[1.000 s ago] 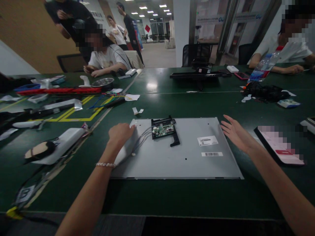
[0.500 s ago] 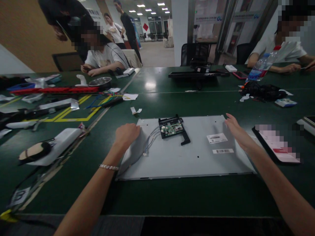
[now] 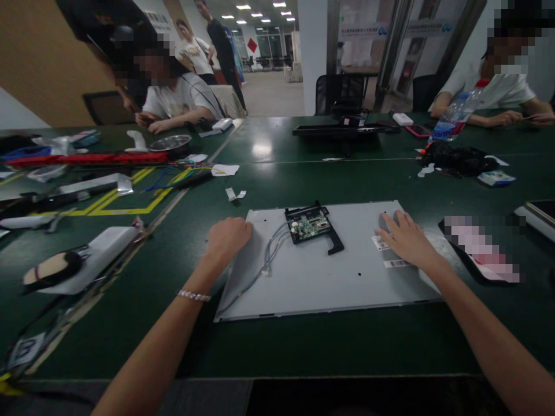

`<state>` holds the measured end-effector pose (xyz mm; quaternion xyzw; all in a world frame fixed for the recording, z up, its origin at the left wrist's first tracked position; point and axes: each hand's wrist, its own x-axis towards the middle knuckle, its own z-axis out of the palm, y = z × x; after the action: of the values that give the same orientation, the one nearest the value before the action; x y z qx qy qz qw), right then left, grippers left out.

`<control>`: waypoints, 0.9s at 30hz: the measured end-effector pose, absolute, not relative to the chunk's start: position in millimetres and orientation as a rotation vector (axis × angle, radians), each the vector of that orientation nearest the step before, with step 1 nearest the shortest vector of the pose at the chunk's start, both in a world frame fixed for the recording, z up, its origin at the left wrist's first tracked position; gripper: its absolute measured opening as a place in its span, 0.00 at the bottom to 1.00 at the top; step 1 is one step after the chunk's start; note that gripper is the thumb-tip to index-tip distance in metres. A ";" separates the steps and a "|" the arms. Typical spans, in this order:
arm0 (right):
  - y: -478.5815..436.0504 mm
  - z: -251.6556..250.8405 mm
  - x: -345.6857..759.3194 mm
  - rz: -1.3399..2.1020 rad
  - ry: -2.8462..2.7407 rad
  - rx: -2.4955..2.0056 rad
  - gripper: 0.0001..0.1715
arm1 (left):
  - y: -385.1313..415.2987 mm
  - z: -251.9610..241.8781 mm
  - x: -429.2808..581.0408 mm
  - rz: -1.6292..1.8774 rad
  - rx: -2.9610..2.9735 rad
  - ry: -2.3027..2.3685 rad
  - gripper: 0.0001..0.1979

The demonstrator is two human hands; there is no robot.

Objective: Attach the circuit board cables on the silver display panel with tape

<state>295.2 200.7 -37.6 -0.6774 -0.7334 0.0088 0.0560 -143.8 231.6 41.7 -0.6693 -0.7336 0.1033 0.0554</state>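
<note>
A flat display panel (image 3: 312, 283) lies back side up on the green table, turned slightly. On its back sits a black bracket (image 3: 335, 240) with a green circuit board (image 3: 310, 227), and grey cables (image 3: 271, 248) run from it toward the panel's left front corner. My left hand (image 3: 228, 237) is closed at the panel's left edge, its fingertips tucked out of sight. Over the right part of the panel my right hand (image 3: 403, 234) is spread open, palm down, partly covering a white label (image 3: 381, 243). Whether its fingers touch the surface I cannot tell.
A phone (image 3: 481, 254) lies right of the panel. To the left are a computer mouse (image 3: 56, 268) on a white block and several tools and wires. A black monitor (image 3: 338, 132) and bottles (image 3: 453, 118) stand farther back. Two people sit across the table (image 3: 269, 179).
My right hand has gone from the panel's right edge to over its surface, fingers spreading. The panel has turned slightly, its right side tilting away. My left hand stays at the left edge.
</note>
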 end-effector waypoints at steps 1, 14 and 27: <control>201.0 -36.5 295.7 0.026 -2.228 -2.062 0.36 | 231.7 41.5 -143.2 0.312 -2.036 -2.221 0.26; 201.1 -31.8 295.9 0.009 -2.242 -2.050 0.36 | 227.4 46.4 -128.2 -0.027 -2.098 -2.136 0.24; 201.4 -31.8 295.3 0.010 -2.237 -2.030 0.36 | 230.2 19.1 -94.6 -0.600 -3.115 -1.702 0.49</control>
<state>295.3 201.4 -31.8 -0.6708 -0.7391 0.0033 0.0603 -94.6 230.2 19.1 -0.8427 -0.4603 -0.1622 -0.2274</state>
